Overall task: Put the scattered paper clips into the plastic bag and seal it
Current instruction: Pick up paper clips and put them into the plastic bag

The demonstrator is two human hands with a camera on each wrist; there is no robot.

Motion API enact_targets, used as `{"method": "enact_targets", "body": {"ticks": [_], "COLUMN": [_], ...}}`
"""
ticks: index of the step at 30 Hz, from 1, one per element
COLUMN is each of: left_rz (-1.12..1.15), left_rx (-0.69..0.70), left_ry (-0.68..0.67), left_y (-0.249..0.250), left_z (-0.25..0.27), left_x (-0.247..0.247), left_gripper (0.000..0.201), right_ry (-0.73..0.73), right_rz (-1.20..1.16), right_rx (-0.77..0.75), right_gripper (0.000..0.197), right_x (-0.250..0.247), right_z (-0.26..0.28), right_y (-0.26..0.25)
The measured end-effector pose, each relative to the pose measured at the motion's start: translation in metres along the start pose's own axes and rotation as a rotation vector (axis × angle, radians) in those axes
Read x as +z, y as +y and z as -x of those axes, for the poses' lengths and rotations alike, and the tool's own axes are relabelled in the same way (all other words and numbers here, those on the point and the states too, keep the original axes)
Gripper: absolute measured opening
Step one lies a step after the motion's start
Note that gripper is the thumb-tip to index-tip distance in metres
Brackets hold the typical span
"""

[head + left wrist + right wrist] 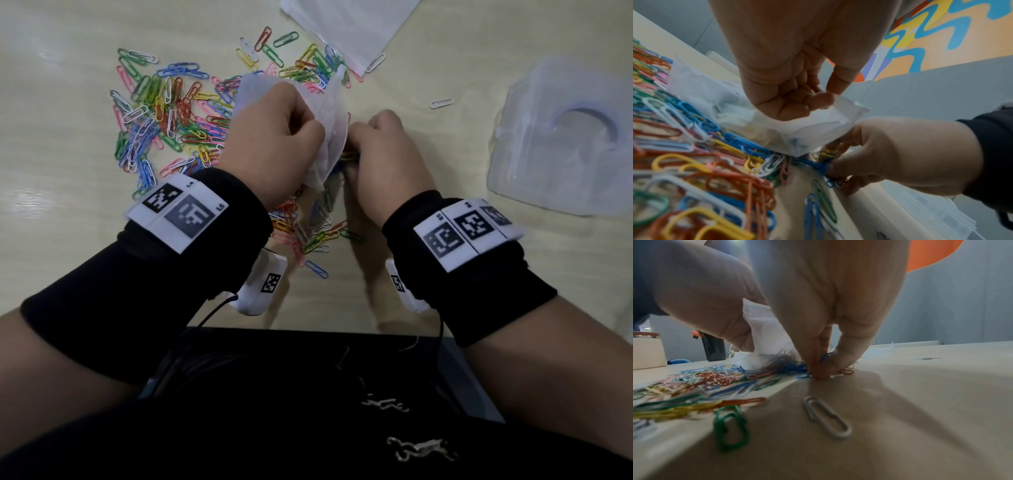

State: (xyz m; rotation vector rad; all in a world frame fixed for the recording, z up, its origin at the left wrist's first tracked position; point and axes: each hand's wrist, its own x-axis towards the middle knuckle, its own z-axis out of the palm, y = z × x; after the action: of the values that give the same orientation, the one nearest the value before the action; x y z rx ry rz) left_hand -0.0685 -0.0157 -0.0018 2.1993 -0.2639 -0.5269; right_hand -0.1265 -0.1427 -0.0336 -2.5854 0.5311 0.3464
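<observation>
Coloured paper clips (171, 113) lie scattered over the pale table, with more (308, 229) between my wrists. My left hand (274, 144) grips a thin translucent plastic bag (334, 113) by its edge, held up off the table; the left wrist view has its thumb and fingers pinching the bag (818, 123). My right hand (376, 154) is just right of the bag, fingers curled down onto the table, pinching a small bunch of clips (826, 162). The right wrist view shows those fingertips (822, 371) closed on blue clips (793, 366) beside the bag (768, 337).
A second flat plastic bag (349, 27) lies at the far edge. A clear plastic box (561, 137) stands at the right. A lone white clip (442, 102) sits between bag and box. A grey clip (826, 417) and green clip (729, 426) lie near my right wrist.
</observation>
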Motion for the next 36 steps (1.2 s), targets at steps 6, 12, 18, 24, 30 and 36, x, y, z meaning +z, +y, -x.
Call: {"method": "enact_targets", "body": {"ticks": [6,12,18,24,30,36], "left_rz": [0.003,-0.005,-0.014,0.027,0.035,0.018], "left_rx": [0.015,0.019,0.008,0.029,0.026,0.047], "left_ry": [-0.01,-0.012,-0.013,-0.039,-0.031,-0.039], "left_y": [-0.004,-0.004,-0.004,0.0,-0.001,0.001], "left_z": [0.003,0.0,-0.002,-0.001,0.0,0.001], "left_x": [0.002,0.001,0.002,0.003,0.003,0.006], "left_gripper": [0.01,0.011,0.01,0.01,0.011,0.013], "right_ry": [0.135,0.269,0.218,0.007,0.112,0.109], "right_rz": [-0.146,-0.787,-1.15,-1.146,-0.4,-0.131], "right_rx": [0.059,0.196,0.17,0.246,0.114,-0.012], "right_gripper": [0.013,0.012,0.011,0.01,0.008,0.018], "right_x": [-0.011,-0.032,-0.053,-0.041,-0.033,-0.041], "right_z": [-0.003,-0.001,0.001,0.003,-0.001,0.003], "right_y": [0.013,0.014,-0.001,-0.012,-0.009,-0.022]}}
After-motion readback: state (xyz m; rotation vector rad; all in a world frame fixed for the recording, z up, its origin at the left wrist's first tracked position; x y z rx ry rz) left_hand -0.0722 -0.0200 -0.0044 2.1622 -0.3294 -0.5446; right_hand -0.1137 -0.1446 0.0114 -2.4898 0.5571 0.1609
